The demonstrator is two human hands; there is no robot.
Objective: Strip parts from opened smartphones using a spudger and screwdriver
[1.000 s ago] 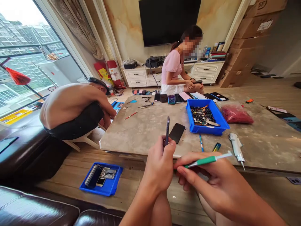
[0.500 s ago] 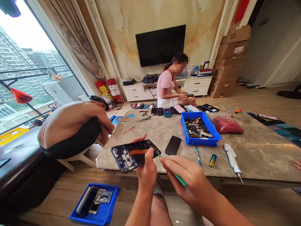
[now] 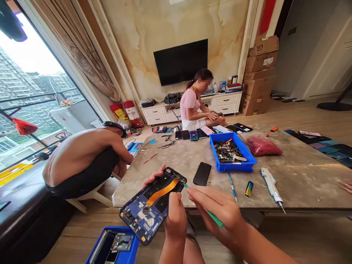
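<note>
My left hand (image 3: 174, 214) grips an opened phone housing (image 3: 154, 205) by its edges, thumb on the near side and fingers behind. The housing is tilted, its inside facing me, and an orange flex cable (image 3: 162, 191) runs along it. Pinched in my right hand (image 3: 220, 209) is a green pry tool (image 3: 214, 219). Its tip touches or nearly touches the housing's upper right end, near the small board there. A black phone (image 3: 202, 173) lies on the table just beyond my hands.
On the stone table (image 3: 297, 176) are a blue bin (image 3: 233, 167) of small parts, a red bag (image 3: 264, 145), an electric screwdriver (image 3: 272, 189), a battery (image 3: 249, 189) and a blue pen (image 3: 232, 187). A blue tray (image 3: 132, 253) stands on the floor. Two people sit nearby; another hand (image 3: 346, 186) shows at right.
The housing has been turned and lowered, so its inside and the orange cable face me more fully. The pry tool stays at its upper right end. The view has shifted slightly.
</note>
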